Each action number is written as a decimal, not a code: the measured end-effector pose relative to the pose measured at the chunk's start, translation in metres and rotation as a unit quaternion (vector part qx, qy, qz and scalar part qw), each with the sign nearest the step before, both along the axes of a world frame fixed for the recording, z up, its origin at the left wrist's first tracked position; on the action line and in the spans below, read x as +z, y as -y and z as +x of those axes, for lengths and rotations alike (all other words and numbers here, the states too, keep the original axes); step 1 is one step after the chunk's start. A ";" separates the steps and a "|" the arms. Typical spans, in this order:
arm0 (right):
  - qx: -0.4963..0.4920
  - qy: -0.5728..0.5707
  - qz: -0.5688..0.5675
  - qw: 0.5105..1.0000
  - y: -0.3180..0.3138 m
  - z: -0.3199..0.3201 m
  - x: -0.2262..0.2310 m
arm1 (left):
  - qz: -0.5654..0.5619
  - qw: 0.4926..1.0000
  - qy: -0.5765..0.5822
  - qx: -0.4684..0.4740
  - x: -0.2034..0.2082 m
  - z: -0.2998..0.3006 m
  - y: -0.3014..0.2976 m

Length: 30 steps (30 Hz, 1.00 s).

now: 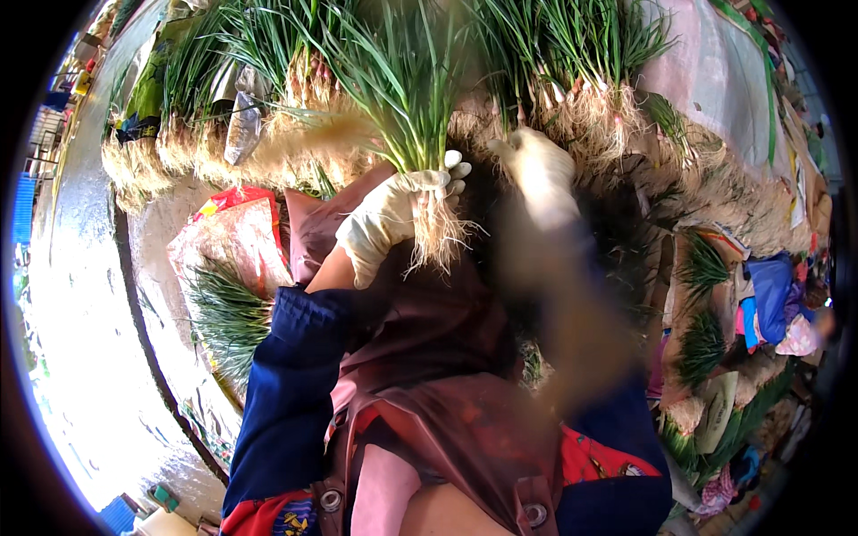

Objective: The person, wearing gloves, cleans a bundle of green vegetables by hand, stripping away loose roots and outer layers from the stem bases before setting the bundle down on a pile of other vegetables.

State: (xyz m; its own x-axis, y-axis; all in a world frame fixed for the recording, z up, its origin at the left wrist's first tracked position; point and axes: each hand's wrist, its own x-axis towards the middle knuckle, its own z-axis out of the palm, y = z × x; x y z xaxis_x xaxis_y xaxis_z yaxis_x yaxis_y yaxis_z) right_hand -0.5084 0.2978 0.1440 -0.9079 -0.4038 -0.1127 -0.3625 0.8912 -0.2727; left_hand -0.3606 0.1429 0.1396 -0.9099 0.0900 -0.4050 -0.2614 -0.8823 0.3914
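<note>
My left hand (386, 219), in a pale work glove, is closed round a bunch of spring onions (420, 134) just above its roots. The green leaves stand up and fan out, and the thin pale roots hang below the fingers. To the right, my gloved right hand (539, 170) is beside the heaped spring onions (603, 107), its fingers drawn together. Whether a stalk is between those fingers is hidden, and the forearm behind them is smeared.
More rooted bunches (192, 143) line the far side. A red and white plastic bag (237, 232) lies on the left above a leafy bundle (228, 313). Pale sheeting (715, 80) covers the far right. Another person in blue (773, 295) is at the right, near more green bundles (702, 348).
</note>
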 end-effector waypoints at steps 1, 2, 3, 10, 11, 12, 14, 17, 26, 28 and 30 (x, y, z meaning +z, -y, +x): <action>0.020 0.055 0.046 0.997 -0.001 -0.014 -0.007 | -0.009 1.000 -0.002 -0.005 0.001 -0.007 -0.006; -0.026 0.094 -0.011 0.995 -0.002 -0.026 -0.028 | -0.008 1.000 -0.013 0.001 -0.005 -0.009 -0.006; -0.056 0.136 -0.069 0.987 0.005 -0.029 -0.047 | -0.010 0.999 -0.020 0.022 -0.007 -0.004 -0.002; -0.016 0.548 -0.577 0.605 -0.020 -0.006 -0.021 | -0.032 0.999 0.003 0.042 -0.006 0.001 -0.002; -0.029 0.574 -0.596 0.560 -0.015 0.001 -0.016 | -0.028 0.999 0.003 0.040 -0.007 0.001 -0.002; -0.045 0.591 -0.630 0.502 -0.018 -0.005 -0.034 | -0.017 0.999 -0.009 0.031 -0.006 -0.003 -0.005; -0.050 0.584 -0.618 0.524 -0.016 -0.008 -0.037 | 0.002 0.999 -0.030 0.023 -0.004 -0.007 -0.007; -0.034 0.523 -0.584 0.620 -0.003 -0.006 -0.036 | 0.011 0.999 -0.023 0.021 0.000 -0.007 -0.009; -0.013 0.493 -0.561 0.665 0.014 0.025 -0.039 | 0.030 1.000 0.006 0.001 -0.011 -0.004 -0.005; -0.110 0.493 -0.596 0.624 0.020 0.017 -0.039 | 0.009 1.000 -0.012 0.010 -0.011 -0.007 -0.008; -0.181 0.453 -0.599 0.635 0.027 0.016 -0.041 | 0.012 0.999 -0.024 0.017 -0.009 -0.006 -0.008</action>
